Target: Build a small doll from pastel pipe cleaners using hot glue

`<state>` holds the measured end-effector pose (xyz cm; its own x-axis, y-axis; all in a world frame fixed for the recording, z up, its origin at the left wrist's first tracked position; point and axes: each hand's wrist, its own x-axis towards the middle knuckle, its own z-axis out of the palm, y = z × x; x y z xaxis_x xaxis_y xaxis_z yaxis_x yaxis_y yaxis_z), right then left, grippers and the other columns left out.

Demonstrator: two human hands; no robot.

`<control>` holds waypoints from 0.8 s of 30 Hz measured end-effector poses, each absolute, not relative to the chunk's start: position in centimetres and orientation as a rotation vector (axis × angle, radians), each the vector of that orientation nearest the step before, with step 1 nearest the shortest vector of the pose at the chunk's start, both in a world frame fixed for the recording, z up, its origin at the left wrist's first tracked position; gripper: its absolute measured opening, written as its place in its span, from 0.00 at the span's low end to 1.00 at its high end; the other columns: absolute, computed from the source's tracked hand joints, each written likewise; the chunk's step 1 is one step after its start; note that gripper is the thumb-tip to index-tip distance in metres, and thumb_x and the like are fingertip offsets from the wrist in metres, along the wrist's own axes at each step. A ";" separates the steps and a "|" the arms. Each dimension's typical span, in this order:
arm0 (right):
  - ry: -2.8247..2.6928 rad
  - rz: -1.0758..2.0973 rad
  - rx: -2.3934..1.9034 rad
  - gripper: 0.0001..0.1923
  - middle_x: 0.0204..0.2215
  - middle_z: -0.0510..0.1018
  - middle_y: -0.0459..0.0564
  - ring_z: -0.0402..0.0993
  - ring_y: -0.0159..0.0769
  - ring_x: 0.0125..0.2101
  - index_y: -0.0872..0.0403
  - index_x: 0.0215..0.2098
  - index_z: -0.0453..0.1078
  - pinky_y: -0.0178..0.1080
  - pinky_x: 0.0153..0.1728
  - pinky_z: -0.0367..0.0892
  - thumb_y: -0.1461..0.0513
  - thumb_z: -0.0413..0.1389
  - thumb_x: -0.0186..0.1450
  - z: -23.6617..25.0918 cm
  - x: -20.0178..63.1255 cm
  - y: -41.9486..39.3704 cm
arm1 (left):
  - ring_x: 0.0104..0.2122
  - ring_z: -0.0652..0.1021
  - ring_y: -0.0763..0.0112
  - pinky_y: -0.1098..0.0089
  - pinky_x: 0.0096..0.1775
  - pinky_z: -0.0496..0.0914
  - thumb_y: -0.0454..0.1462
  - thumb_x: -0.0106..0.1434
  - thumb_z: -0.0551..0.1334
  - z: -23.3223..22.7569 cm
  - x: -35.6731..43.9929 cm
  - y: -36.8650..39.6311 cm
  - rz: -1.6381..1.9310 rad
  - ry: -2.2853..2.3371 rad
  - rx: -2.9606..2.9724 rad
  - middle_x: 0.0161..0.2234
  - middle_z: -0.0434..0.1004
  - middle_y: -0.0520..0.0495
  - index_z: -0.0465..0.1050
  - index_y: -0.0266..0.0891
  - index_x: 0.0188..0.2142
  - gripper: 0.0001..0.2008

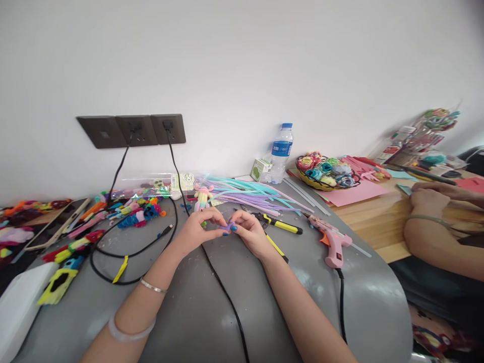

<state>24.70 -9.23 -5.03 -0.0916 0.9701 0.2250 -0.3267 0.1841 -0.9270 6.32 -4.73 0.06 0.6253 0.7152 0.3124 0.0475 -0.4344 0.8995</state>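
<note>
Pinching a small purple piece (228, 226) between thumb and fingertips, the left hand (198, 228) and the right hand (252, 234) meet just above the middle of the grey desk (189, 315). Each grip is narrow, the two thumbs with blue nails nearly together and the piece mostly hidden by the fingers. A silver bracelet (153, 286) and a pale bangle (130, 330) circle the left arm.

Under the left hand runs a black cable (221, 285), reaching from the wall socket (168, 126) to the near edge. Just behind that hand is a pastel doll (202, 196). Beyond the right hand lie yellow-handled pliers (283, 225), with a second yellow handle (277, 248) partly covered by the wrist. Purple and teal fuzzy stems (253, 192) spread behind both hands.

Farther right rests a pink glue gun (336, 247). Along the wall stand a small box (260, 170) and, just beside it, a water bottle (281, 151); a basket (304, 182) of colourful flowers sits to their right. Fuzzy figures (138, 216) crowd the left side, near a white case (22, 307). At far right, another person's arm (438, 242) rests over a wooden tabletop (359, 222).
</note>
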 end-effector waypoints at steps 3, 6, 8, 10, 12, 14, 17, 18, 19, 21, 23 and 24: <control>-1.148 1.289 -0.756 0.17 0.27 0.79 0.46 0.73 0.34 0.29 0.51 0.31 0.74 0.37 0.35 0.70 0.49 0.69 0.56 -5.0 24.7 -9.3 | 0.34 0.76 0.66 0.65 0.39 0.72 0.42 0.57 0.71 0.1 6.2 -4.7 0.841 0.594 1.872 0.32 0.78 0.46 0.79 0.40 0.29 0.08; -1.160 1.309 -0.735 0.16 0.27 0.80 0.46 0.73 0.34 0.28 0.51 0.29 0.75 0.37 0.34 0.70 0.50 0.70 0.55 -4.9 24.7 -9.4 | 0.33 0.76 0.66 0.64 0.38 0.71 0.43 0.56 0.72 0.0 6.1 -4.5 0.793 0.574 1.866 0.30 0.77 0.47 0.80 0.41 0.29 0.09; -1.174 1.321 -0.711 0.15 0.27 0.80 0.46 0.73 0.33 0.27 0.52 0.28 0.76 0.37 0.34 0.69 0.50 0.71 0.54 -4.8 24.8 -9.4 | 0.32 0.75 0.66 0.64 0.38 0.71 0.44 0.55 0.73 -0.1 5.9 -4.4 0.764 0.545 1.858 0.29 0.76 0.47 0.81 0.41 0.28 0.10; -1.188 1.338 -0.688 0.15 0.26 0.79 0.45 0.73 0.33 0.27 0.52 0.27 0.76 0.37 0.34 0.70 0.51 0.71 0.54 -4.7 24.8 -9.5 | 0.31 0.75 0.66 0.64 0.38 0.71 0.45 0.55 0.73 -0.2 5.9 -4.2 0.744 0.512 1.858 0.28 0.76 0.47 0.81 0.41 0.27 0.10; -1.199 1.362 -0.670 0.14 0.25 0.79 0.45 0.73 0.33 0.27 0.52 0.26 0.76 0.38 0.34 0.70 0.52 0.71 0.54 -4.7 24.8 -9.5 | 0.31 0.76 0.67 0.64 0.38 0.71 0.45 0.56 0.73 -0.2 5.8 -4.2 0.717 0.489 1.868 0.29 0.77 0.47 0.80 0.41 0.27 0.10; -1.207 1.384 -0.665 0.14 0.24 0.78 0.45 0.73 0.33 0.27 0.52 0.25 0.77 0.38 0.34 0.70 0.52 0.72 0.53 -4.6 24.8 -9.6 | 0.31 0.76 0.67 0.63 0.39 0.72 0.46 0.56 0.73 -0.1 5.9 -4.3 0.692 0.478 1.874 0.29 0.77 0.47 0.80 0.41 0.26 0.11; -1.188 1.376 -0.678 0.15 0.24 0.78 0.45 0.73 0.34 0.27 0.52 0.25 0.77 0.38 0.33 0.70 0.51 0.72 0.52 -4.7 24.8 -9.4 | 0.32 0.76 0.66 0.63 0.39 0.72 0.46 0.56 0.72 0.1 5.9 -4.4 0.691 0.491 1.879 0.29 0.77 0.47 0.80 0.41 0.27 0.12; -1.174 1.365 -0.684 0.15 0.25 0.79 0.45 0.73 0.34 0.27 0.51 0.25 0.77 0.38 0.33 0.70 0.51 0.72 0.52 -4.7 24.8 -9.4 | 0.32 0.76 0.66 0.64 0.38 0.72 0.46 0.57 0.72 0.1 5.9 -4.4 0.704 0.504 1.885 0.29 0.76 0.47 0.80 0.41 0.28 0.11; -1.159 1.352 -0.692 0.15 0.25 0.79 0.45 0.73 0.34 0.27 0.51 0.26 0.77 0.37 0.33 0.69 0.51 0.72 0.52 -4.7 24.8 -9.3 | 0.32 0.76 0.66 0.64 0.38 0.72 0.45 0.57 0.71 0.2 5.9 -4.4 0.716 0.522 1.894 0.30 0.76 0.47 0.80 0.41 0.29 0.10; -1.138 1.328 -0.716 0.16 0.26 0.79 0.46 0.73 0.34 0.28 0.51 0.27 0.77 0.37 0.34 0.69 0.50 0.72 0.52 -4.8 24.8 -9.2 | 0.34 0.76 0.66 0.65 0.39 0.71 0.43 0.58 0.71 0.4 5.7 -4.3 0.731 0.555 1.922 0.32 0.77 0.47 0.80 0.41 0.31 0.08; -1.132 1.312 -0.744 0.17 0.26 0.79 0.46 0.73 0.34 0.29 0.51 0.27 0.77 0.38 0.35 0.69 0.48 0.71 0.52 -4.7 24.8 -9.2 | 0.36 0.76 0.65 0.64 0.39 0.71 0.41 0.58 0.70 0.5 5.5 -4.2 0.734 0.565 1.950 0.33 0.78 0.47 0.80 0.42 0.33 0.07; -1.132 1.309 -0.755 0.17 0.26 0.79 0.46 0.73 0.35 0.29 0.51 0.28 0.77 0.38 0.35 0.70 0.48 0.71 0.52 -4.7 24.8 -9.2 | 0.36 0.76 0.65 0.64 0.40 0.72 0.41 0.58 0.70 0.5 5.4 -4.1 0.732 0.563 1.959 0.34 0.78 0.46 0.81 0.42 0.34 0.07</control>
<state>24.81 -9.20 -4.68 -0.1020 0.9731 0.2063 -0.3442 0.1601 -0.9251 5.43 -4.14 0.46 0.7160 0.6472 0.2619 0.0869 -0.4547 0.8864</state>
